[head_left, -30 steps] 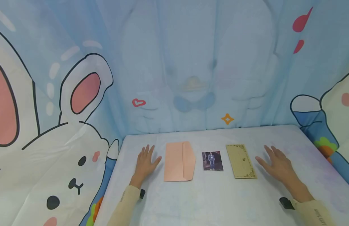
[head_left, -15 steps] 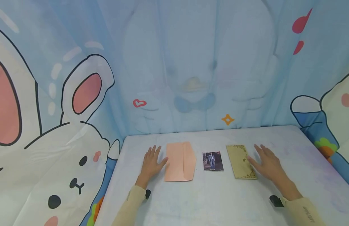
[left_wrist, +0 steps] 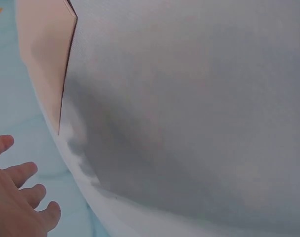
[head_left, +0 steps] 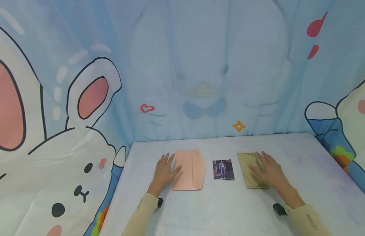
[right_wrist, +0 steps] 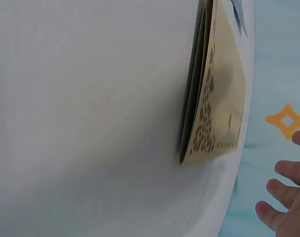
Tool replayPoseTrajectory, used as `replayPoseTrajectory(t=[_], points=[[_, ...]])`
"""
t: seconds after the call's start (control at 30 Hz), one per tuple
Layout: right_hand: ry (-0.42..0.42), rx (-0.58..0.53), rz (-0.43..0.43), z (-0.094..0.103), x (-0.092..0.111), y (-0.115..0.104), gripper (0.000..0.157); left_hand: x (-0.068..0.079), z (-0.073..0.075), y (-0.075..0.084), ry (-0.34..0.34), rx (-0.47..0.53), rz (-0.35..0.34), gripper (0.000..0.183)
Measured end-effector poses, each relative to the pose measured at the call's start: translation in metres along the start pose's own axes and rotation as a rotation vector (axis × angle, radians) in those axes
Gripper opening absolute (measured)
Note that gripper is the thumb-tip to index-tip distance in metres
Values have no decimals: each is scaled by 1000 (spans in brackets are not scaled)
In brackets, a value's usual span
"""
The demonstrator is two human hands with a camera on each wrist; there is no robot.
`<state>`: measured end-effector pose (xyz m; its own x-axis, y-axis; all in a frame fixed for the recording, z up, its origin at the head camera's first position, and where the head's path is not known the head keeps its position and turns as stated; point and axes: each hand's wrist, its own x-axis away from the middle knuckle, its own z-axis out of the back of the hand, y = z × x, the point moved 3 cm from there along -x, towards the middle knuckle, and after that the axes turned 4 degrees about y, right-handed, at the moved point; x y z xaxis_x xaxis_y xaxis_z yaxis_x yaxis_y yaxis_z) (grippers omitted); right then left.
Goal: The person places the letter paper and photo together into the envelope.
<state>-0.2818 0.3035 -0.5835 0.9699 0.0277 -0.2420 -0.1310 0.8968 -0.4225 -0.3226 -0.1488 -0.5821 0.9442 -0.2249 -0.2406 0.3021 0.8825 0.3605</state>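
Observation:
My left hand [head_left: 164, 172], fingers spread, hovers at the left edge of a pink envelope [head_left: 183, 172]; its thumb overlaps that edge in the head view. The envelope lies flat with its pointed flap to the right. My right hand [head_left: 268, 170] is over the right side of a gold folded card [head_left: 248, 170] with a dark ornamental border, partly covering it. In the right wrist view the gold card [right_wrist: 224, 98] shows its layered, slightly parted edge below the spread fingers. Between envelope and card lies a small photo [head_left: 223, 169] of a standing person. Neither hand holds anything.
A white cloth covers the table [head_left: 217, 213]. Behind it hangs a pale blue curtain [head_left: 200, 65] with cartoon prints, and a large printed rabbit [head_left: 91, 183] is at the left. Dark wrist devices [head_left: 279, 209] sit at the sleeve cuffs.
Both hands have moved inward: the left rightward to the envelope's edge, the right leftward from beside the gold card to over it. The envelope, photo and card stay where they were.

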Motion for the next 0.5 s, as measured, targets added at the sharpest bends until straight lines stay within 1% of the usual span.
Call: replayPoseTrajectory(t=[0.1,0.23,0.3,0.37,0.5], points=[[-1,-6,18,-3,-4,-7,82,-2,-3,3,-4,-13,-9,75],[27,3,62,-8,-6,-19,77,-4,-7,7,-10,-42,-27,75],[31,2,83,-11,-6,-25,75,-5,-10,10,-25,-57,-31,74],[28,5,95,-15,-7,-30,75,-6,-13,12,-40,-60,-35,74],[8,-1,107,-22,-8,-41,76,-6,-18,19,-63,-34,-38,73]])
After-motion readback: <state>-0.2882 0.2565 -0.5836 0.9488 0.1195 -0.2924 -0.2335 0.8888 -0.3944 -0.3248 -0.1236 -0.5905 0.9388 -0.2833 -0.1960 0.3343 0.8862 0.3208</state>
